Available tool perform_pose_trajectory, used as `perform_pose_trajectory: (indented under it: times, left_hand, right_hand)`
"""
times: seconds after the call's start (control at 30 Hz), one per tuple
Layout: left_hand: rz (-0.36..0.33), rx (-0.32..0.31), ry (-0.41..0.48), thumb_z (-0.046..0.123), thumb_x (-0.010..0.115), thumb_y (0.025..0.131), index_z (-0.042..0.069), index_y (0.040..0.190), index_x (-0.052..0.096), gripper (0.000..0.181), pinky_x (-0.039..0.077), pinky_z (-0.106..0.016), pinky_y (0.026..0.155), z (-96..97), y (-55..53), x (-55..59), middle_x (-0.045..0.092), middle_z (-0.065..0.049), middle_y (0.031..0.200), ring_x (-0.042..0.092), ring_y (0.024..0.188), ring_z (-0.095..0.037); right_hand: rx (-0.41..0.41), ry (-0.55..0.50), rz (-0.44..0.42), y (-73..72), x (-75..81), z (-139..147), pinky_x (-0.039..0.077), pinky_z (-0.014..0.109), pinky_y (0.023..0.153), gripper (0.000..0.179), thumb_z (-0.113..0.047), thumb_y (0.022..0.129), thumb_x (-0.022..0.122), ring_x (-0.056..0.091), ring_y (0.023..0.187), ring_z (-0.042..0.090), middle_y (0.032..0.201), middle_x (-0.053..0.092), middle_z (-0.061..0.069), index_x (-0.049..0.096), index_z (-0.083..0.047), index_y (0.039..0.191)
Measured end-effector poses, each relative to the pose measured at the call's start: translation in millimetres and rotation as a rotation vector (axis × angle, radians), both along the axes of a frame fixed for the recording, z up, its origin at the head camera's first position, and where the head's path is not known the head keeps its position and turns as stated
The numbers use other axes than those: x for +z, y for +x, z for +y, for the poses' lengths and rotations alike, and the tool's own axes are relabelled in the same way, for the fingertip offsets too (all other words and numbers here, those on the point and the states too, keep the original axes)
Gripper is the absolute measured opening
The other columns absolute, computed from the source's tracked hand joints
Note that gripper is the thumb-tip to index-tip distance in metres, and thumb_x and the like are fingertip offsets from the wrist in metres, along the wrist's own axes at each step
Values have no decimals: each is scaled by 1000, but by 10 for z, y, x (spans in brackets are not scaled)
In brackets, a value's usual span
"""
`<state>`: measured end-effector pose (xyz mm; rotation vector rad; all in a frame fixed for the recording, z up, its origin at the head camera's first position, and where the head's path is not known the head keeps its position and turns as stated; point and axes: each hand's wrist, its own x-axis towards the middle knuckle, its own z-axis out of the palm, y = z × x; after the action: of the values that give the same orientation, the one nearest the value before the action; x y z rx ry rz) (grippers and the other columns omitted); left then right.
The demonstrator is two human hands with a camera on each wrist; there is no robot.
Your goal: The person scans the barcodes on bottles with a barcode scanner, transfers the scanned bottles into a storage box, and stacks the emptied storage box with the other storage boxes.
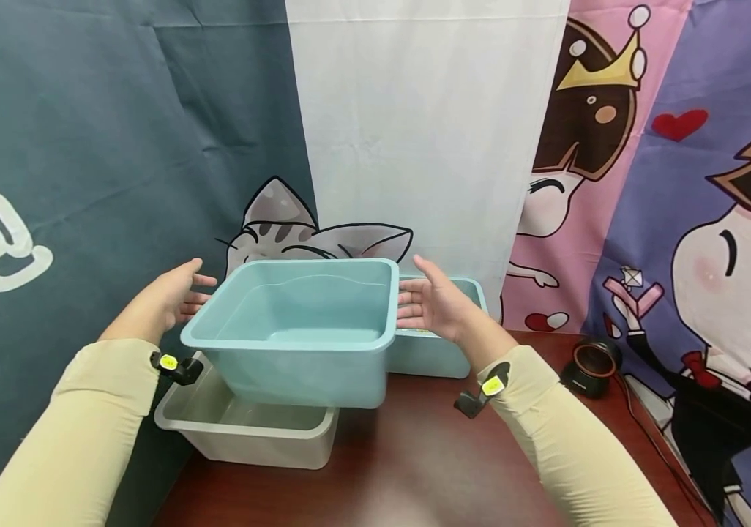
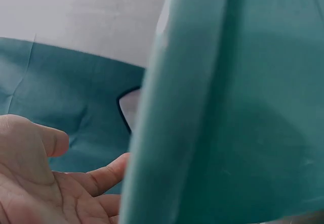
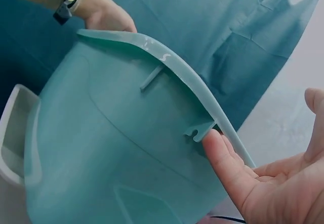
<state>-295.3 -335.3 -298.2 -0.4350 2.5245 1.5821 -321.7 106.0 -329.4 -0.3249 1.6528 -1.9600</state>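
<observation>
A light blue plastic bin (image 1: 296, 373) is held up between both hands, overlapping a pale grey bin (image 1: 270, 443) in the head view. Its open top faces me, and its inside holds nothing. My left hand (image 1: 174, 296) is at the bin's left side, thumb raised and fingers extended toward the rim; in the left wrist view the rim hides their tips. On the opposite side, my right hand (image 1: 438, 304) has straight fingers, and in the right wrist view its fingertips (image 3: 215, 143) touch just under the rim.
Behind the right hand, a second blue bin (image 1: 424, 359) stands on the reddish-brown table (image 1: 428, 454). At the table's right side sits a small black device (image 1: 591, 366) with a cable. A printed curtain (image 1: 428, 132) hangs along the back.
</observation>
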Motion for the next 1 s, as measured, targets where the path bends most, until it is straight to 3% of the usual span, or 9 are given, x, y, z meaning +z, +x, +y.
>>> perform_pose_trajectory:
  times: [0.1, 0.2, 0.33, 0.43, 0.5, 0.73, 1.0]
  left_hand:
    - [-18, 5, -23, 68, 17, 101, 0, 156, 29, 89, 57, -36, 77, -136, -48, -46, 61, -22, 121, 66, 90, -21]
    - [-32, 0, -37, 67, 13, 101, 0, 159, 22, 89, 56, -38, 82, -217, -50, -54, 49, -32, 140, 63, 102, -28]
    - [-44, 8, -57, 71, 11, 98, 5, 161, 16, 91, 54, -39, 85, -465, -202, -197, 38, -34, 150, 58, 113, -33]
    - [-44, 22, -69, 76, 13, 95, 7, 162, 17, 96, 53, -41, 86, -722, -382, -370, 38, -33, 151, 55, 118, -36]
    - [-40, 30, -73, 78, 14, 93, 7, 162, 16, 99, 52, -43, 88, -825, -424, -417, 37, -33, 151, 53, 121, -39]
    - [-55, 48, -95, 82, 12, 89, 6, 162, 13, 106, 49, -50, 94, -1009, -406, -382, 31, -36, 153, 44, 130, -46]
    - [-105, 58, -93, 81, 10, 89, 6, 162, 10, 105, 45, -57, 101, -1180, -385, -368, 24, -37, 156, 37, 136, -49]
  right_hand:
    - [-1, -20, -26, -39, -50, -111, 58, 41, 92, 95, -71, 98, 29, 70, 92, 24, 120, 58, 18, 25, 5, 154]
    - [-13, -40, -52, -60, -102, -208, 58, 41, 92, 95, -72, 97, 29, 70, 92, 25, 122, 58, 19, 27, 4, 154]
    - [-22, -63, -68, -55, -138, -334, 60, 39, 85, 94, -71, 97, 31, 70, 91, 25, 124, 57, 21, 28, 3, 154]
    - [-22, -82, -77, -53, -152, -428, 62, 35, 77, 93, -71, 97, 32, 69, 90, 25, 123, 57, 21, 29, 3, 153]
    - [-23, -90, -82, -55, -164, -487, 62, 35, 76, 92, -70, 97, 33, 69, 89, 25, 123, 57, 21, 31, 3, 153]
    - [-14, -84, -92, -54, -206, -654, 62, 36, 78, 91, -69, 97, 35, 68, 87, 24, 131, 54, 25, 30, 1, 154]
    - [-3, -80, -100, -42, -236, -819, 61, 38, 80, 89, -68, 98, 36, 66, 88, 26, 127, 56, 22, 30, 1, 155]
